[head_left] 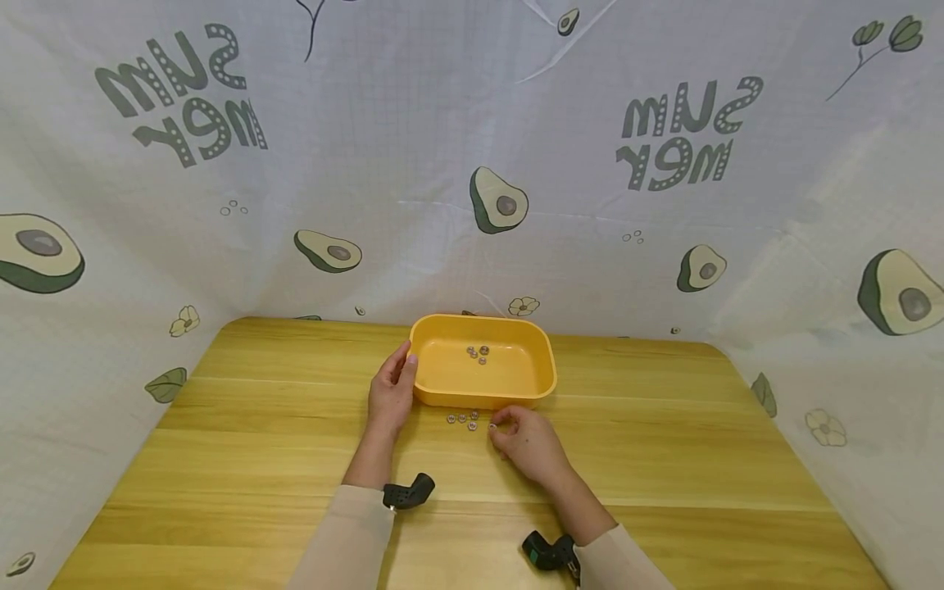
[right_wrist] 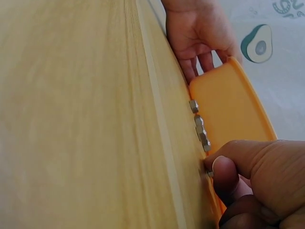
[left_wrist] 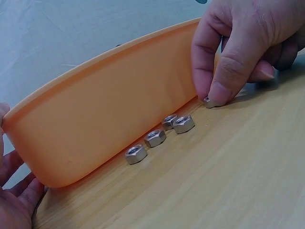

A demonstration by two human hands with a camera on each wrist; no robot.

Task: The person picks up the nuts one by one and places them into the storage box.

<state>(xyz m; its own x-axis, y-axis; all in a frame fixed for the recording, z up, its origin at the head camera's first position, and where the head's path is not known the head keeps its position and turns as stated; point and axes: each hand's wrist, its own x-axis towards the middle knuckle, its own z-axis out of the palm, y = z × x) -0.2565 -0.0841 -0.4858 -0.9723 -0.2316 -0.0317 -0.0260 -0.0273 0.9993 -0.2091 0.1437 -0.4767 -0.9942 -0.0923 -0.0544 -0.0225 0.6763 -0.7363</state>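
Observation:
A yellow plastic bin stands on the table with several metal nuts inside it. My left hand grips its left end, thumb at the rim and fingers along the outer wall. In front of the bin, several hex nuts lie on the wood close to its wall. At the right of this group, my right hand pinches one more hex nut between thumb and index finger, low at the tabletop. Most of that nut is hidden by the fingertips.
The wooden table reaches out on both sides of the bin. A white curtain printed with avocados hangs right behind the table and along its sides. A black wrist camera sits on the left wrist, another on the right.

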